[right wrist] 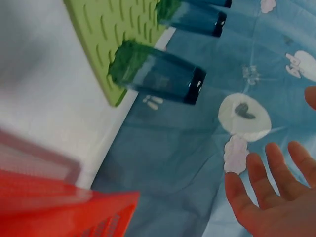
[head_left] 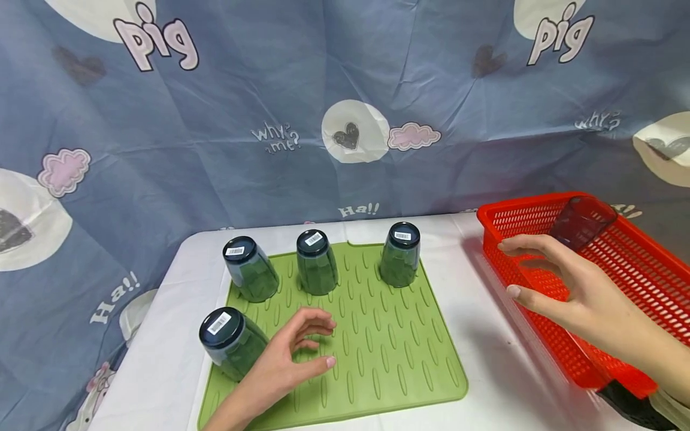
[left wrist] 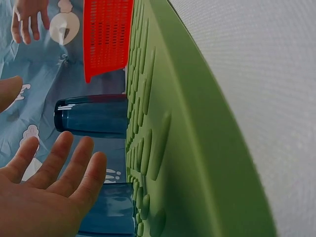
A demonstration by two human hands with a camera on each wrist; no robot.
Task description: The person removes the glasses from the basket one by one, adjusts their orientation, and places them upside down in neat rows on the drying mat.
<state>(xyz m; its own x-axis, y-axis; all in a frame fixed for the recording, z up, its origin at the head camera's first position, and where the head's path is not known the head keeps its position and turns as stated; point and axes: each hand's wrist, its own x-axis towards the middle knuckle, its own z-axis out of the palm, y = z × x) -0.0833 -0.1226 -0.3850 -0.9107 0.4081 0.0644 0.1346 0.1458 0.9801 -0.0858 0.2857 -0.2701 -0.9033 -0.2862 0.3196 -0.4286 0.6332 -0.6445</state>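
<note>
My left hand [head_left: 280,365] hovers over the front left of a green drying mat [head_left: 377,359], fingers loosely bent, holding nothing. Just beside it a dark blue glass tumbler [head_left: 232,341] stands upside down. Behind are more upturned tumblers: one at the back left [head_left: 250,269], a middle glass [head_left: 317,263] and a right-hand glass [head_left: 400,254]. Over the near side of a red plastic basket [head_left: 485,239] hangs my right hand [head_left: 577,293], thumb and fingers apart with nothing between them. Inside the basket, a tumbler [head_left: 579,221] leans at the far end.
A white cloth [head_left: 480,359] covers the table under the mat and basket. Blue printed fabric [head_left: 302,72] hangs behind the table. Barcode stickers [head_left: 219,323] show on the upturned bases. The basket's wall [right wrist: 108,217] rises close to my right hand.
</note>
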